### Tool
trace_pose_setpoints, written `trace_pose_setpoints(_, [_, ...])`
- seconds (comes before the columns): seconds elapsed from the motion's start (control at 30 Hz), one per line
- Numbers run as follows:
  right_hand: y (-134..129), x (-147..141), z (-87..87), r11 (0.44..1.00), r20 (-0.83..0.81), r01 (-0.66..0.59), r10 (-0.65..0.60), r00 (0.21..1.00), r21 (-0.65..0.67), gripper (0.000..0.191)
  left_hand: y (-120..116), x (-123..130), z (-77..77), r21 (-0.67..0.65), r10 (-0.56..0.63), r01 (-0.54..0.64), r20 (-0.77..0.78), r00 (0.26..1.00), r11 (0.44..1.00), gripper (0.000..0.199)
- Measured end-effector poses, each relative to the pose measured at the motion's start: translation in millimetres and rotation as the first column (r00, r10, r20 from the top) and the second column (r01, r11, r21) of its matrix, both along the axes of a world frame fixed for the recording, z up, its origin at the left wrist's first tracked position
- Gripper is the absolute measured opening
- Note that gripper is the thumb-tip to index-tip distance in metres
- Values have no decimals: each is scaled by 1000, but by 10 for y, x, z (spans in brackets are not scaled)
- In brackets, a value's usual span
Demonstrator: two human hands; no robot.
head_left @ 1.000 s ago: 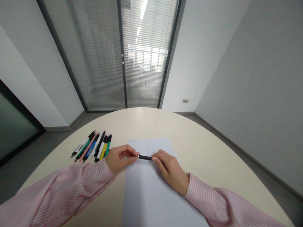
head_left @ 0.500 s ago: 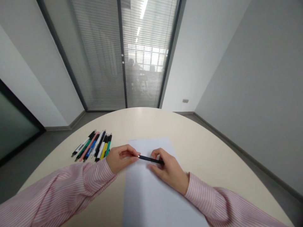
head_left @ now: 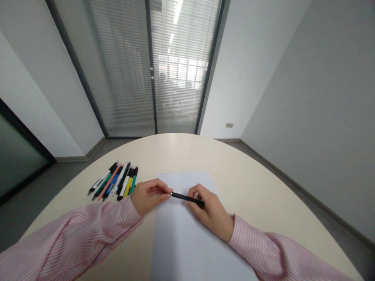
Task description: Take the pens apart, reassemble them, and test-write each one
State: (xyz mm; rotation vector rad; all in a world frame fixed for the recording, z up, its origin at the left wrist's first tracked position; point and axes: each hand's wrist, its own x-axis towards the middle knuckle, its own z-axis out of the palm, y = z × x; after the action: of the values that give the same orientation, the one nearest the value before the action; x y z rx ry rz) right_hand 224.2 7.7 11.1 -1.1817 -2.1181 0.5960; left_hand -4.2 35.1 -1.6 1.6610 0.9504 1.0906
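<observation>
A slim black pen [head_left: 184,197] is held almost level above a white sheet of paper [head_left: 187,242]. My left hand [head_left: 149,196] pinches its left end, which has a small silvery tip, between thumb and fingertips. At the other end, my right hand [head_left: 209,208] has its thumb and curled index finger closed about the barrel, and the pen's right end lies against the inside of that hand. Left of my left hand, several pens [head_left: 115,181] in black, white, green, pink, blue and yellow lie side by side.
The paper and pens rest on a round cream table [head_left: 175,152] with a curved far edge. Beyond it are a glass partition with blinds [head_left: 125,78], grey walls, and a wall socket [head_left: 229,125].
My right thumb and index finger have drawn closer together around the pen. The pen has shifted very slightly; my left hand keeps its pinch.
</observation>
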Motion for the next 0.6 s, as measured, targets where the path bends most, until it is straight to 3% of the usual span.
trace_pose_setpoints(0.07, [0,1,15,999,10,-32,32,999,22,10,-2,-4,-2,9,-2,2,-5,1000,1000,17])
trace_pose_setpoints(0.2, [10,-1,38,997,82,-75,73,994,17,32,0,-4,12,29,-4,4,-12,1000,1000,16])
trace_pose_setpoints(0.3, [9,0,21,1000,46,-29,29,998,-10,15,8,-6,18,32,0,0,-3,1000,999,16])
trace_pose_setpoints(0.4, [4,9,0,1000,4,4,-4,1000,-7,16,12,-13,17,14,16,-16,8,1000,1000,18])
trace_pose_setpoints(0.47, [2,14,-3,1000,3,-6,6,1000,12,7,11,-18,19,7,15,-15,7,1000,1000,18])
trace_pose_setpoints(0.6, [0,11,6,996,50,-81,80,996,28,19,10,-20,32,16,13,-13,-7,1000,1000,17])
